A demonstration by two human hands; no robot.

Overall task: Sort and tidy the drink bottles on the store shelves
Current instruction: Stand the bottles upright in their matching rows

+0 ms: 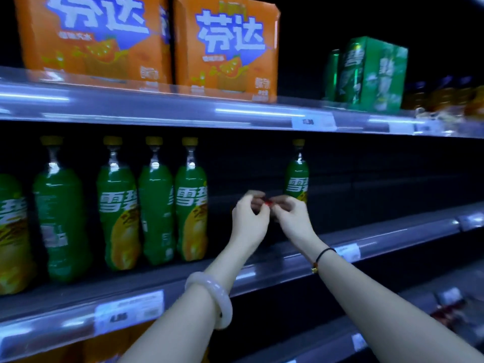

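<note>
- While the left hand (248, 218) and right hand (290, 216) meet fingertip to fingertip with fingers curled, neither holds a bottle. Red speck between the tips: pinched thing or nail, cannot tell.
- Lone green bottle (297, 176): upright, just behind the right hand.
- Row of green bottles (155, 213): well left of the grip.
- My read: between picks. Next, grasp the lone bottle and close the gap leftward.

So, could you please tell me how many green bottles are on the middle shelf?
6: five bottles in a row at left, one alone farther right; more may hide behind.
</note>
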